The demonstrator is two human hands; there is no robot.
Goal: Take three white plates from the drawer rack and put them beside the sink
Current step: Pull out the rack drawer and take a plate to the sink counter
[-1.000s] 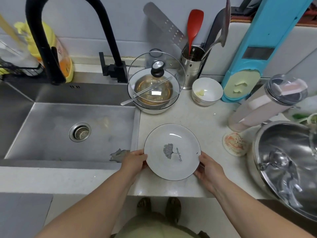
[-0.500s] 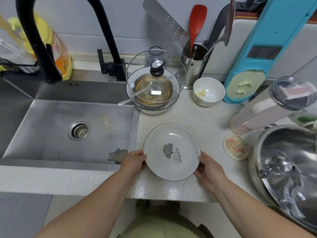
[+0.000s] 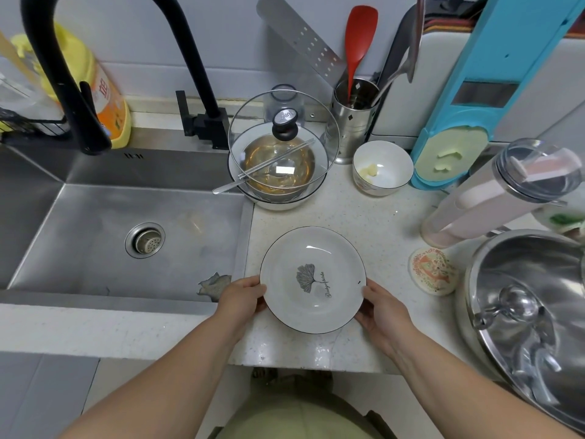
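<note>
A white plate (image 3: 313, 280) with a dark rim and a leaf print in its middle sits on the pale counter (image 3: 380, 223), just right of the steel sink (image 3: 126, 236). The left hand (image 3: 240, 301) grips its left edge and the right hand (image 3: 381, 307) its right edge, fingers (image 3: 253, 282) curled and clamped on the rim from both sides. That two-sided hold probably keeps the plate level and steady while it is set down or nudged into its spot; whether it already rests fully on the counter or hangs a touch above cannot be told.

Only one plate face shows from above. If others are stacked beneath it, they are hidden, so the count of three cannot be confirmed here. The drawer rack is out of view.

Behind the plate stands one white bowl (image 3: 278, 198) holding an amber glass dish, with one glass lid (image 3: 285, 137) leaning on it and a pair of metal chopsticks (image 3: 269, 167) lying across. To the right is one small white bowl (image 3: 383, 167), then one steel holder (image 3: 354, 122) with a red spatula (image 3: 359, 42). One black tap (image 3: 95, 68) arches over the sink, and one large steel pot (image 3: 531, 312) fills the right edge. The chosen spot is likely picked because it is the open patch nearest the sink.
</note>
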